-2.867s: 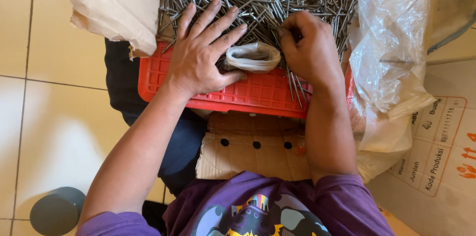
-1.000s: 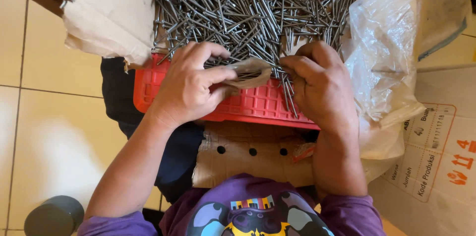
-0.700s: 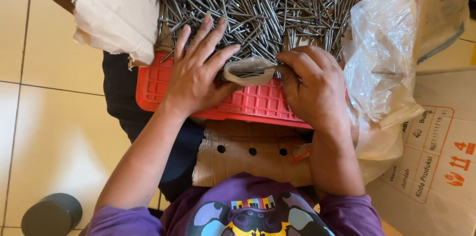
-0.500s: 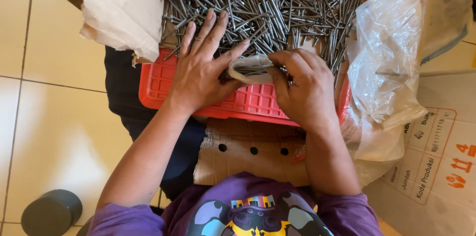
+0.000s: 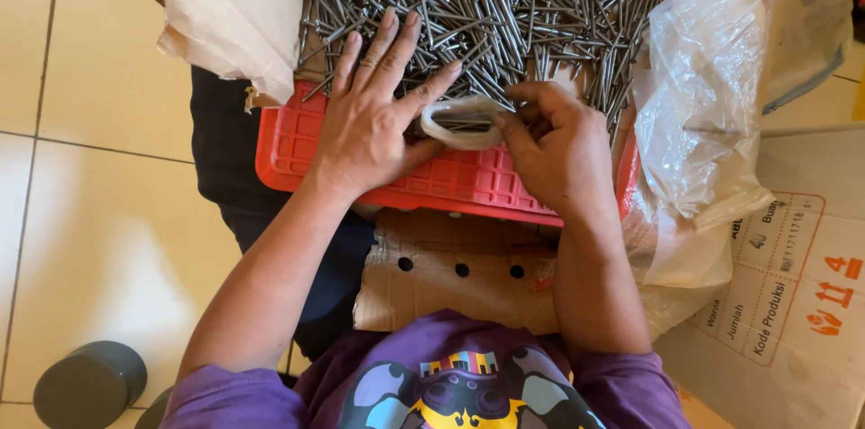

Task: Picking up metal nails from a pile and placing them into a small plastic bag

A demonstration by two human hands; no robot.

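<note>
Left hand (image 5: 369,127) lies spread, fingers on the nails (image 5: 487,5) in the red tray (image 5: 297,136). Right hand (image 5: 559,154) pinches a small white bag (image 5: 459,123) at its 9 o'clock.

We count two hands: our left hand (image 5: 365,127) and right hand (image 5: 554,145). One red crate (image 5: 297,145) holds a heap of steel nails (image 5: 505,5) too many to count. One small white bag (image 5: 459,123) sits between the hands. One clear plastic bag (image 5: 712,114) lies right, one pierced cardboard sheet (image 5: 450,267) near, three holes showing, and one dark cylinder (image 5: 90,384) near left.
</note>
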